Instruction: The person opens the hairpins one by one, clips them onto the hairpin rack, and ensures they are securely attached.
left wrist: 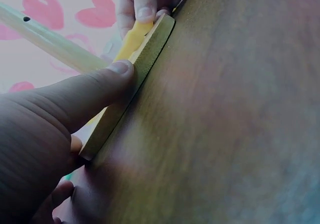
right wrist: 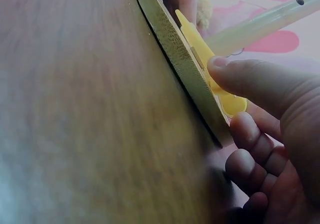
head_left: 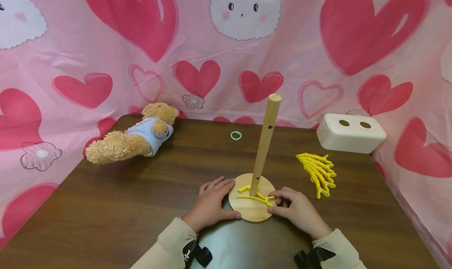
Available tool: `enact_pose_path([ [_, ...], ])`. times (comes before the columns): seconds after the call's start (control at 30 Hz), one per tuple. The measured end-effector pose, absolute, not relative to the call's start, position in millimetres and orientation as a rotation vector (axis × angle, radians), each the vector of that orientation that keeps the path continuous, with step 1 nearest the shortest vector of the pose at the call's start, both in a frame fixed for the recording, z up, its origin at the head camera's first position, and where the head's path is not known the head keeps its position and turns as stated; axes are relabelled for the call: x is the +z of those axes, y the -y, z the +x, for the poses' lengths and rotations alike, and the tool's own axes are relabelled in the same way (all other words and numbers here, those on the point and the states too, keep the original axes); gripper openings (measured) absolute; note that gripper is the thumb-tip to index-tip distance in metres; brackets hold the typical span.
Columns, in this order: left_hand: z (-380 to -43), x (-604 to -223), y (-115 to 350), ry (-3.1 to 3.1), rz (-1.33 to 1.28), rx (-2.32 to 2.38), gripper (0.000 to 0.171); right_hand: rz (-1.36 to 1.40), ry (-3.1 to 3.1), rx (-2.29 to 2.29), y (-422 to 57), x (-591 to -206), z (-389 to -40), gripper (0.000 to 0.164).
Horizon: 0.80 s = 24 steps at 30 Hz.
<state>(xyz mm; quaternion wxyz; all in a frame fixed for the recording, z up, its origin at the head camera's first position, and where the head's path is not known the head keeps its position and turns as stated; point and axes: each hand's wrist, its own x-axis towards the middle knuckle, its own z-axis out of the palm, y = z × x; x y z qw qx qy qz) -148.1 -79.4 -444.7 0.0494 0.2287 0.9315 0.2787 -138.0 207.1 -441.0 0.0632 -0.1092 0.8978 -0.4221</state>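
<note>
A round wooden base lies flat, with a pale wooden post standing up from it; small holes show in the post. My left hand holds the base at its left side, thumb over the front rim and fingers along the back left edge. Across the base, in front of the post, lies a slim yellow plastic branch piece. My right hand pinches its forked right end between thumb and forefinger. Another yellow piece is beside the foot of the post. The right wrist view shows the pinched yellow piece close over the base.
Right of the base, several yellow branch pieces lie fanned in a pile. A small green ring is behind the post. At the back left a teddy bear in blue lies down; a white box with two round holes stands back right.
</note>
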Motion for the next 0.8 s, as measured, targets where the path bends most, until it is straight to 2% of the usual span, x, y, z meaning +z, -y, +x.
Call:
enact_pose_path([
  [0.2, -148.2, -445.7, 79.5, -2.826, 0.695, 0.849, 0.095, -0.304, -2.723, -1.297, -208.8, -442.1, -134.6, 0.035],
  [0.5, -147.5, -444.8, 79.7, -2.833, 0.690, 0.843, 0.095, -0.105, -2.759, -1.327, -211.7, -434.3, -128.2, 0.030],
  [0.8, -148.1, -445.1, 79.7, -2.842, 0.698, 0.838, 0.096, 0.025, -2.786, -1.281, -220.4, -431.9, -127.0, 0.033],
])
